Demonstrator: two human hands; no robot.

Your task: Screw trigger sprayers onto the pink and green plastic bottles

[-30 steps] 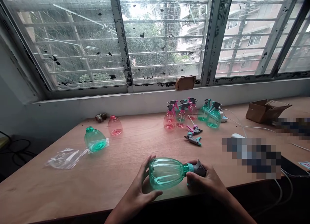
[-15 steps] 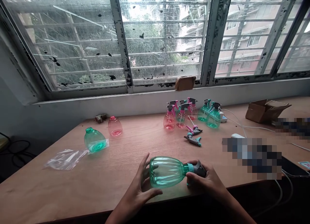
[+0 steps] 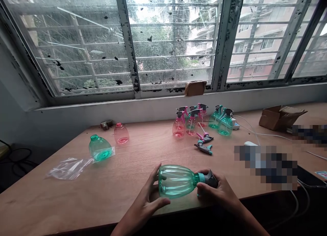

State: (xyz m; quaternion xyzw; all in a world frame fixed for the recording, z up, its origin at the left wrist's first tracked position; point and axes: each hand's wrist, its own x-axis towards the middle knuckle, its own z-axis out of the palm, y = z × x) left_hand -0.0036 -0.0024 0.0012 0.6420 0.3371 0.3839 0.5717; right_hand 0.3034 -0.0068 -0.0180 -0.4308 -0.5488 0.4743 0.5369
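A clear green spray bottle [image 3: 176, 181] lies sideways between my two hands at the table's front edge, its base to the left. My right hand [image 3: 213, 188] is closed around the dark grey trigger head [image 3: 209, 178] and its teal collar, at the bottle's neck. My left hand [image 3: 150, 195] cups the base; its fingers go behind the bottle and its thumb lies along the lower side. Beyond them, two loose spray heads, a teal and grey one [image 3: 203, 148] and a pink and grey one [image 3: 205, 138], rest on the table.
Several pink and green spray bottles [image 3: 178, 128] stand at the back. On the left are a headless green bottle [image 3: 98, 149], a headless pink bottle [image 3: 121, 134] and a clear plastic bag [image 3: 70, 168]. An open cardboard box [image 3: 277, 117] and white cables sit on the right.
My left hand's fingers have drawn in slightly closer around the bottle's base. My right hand and the bottle have hardly moved.
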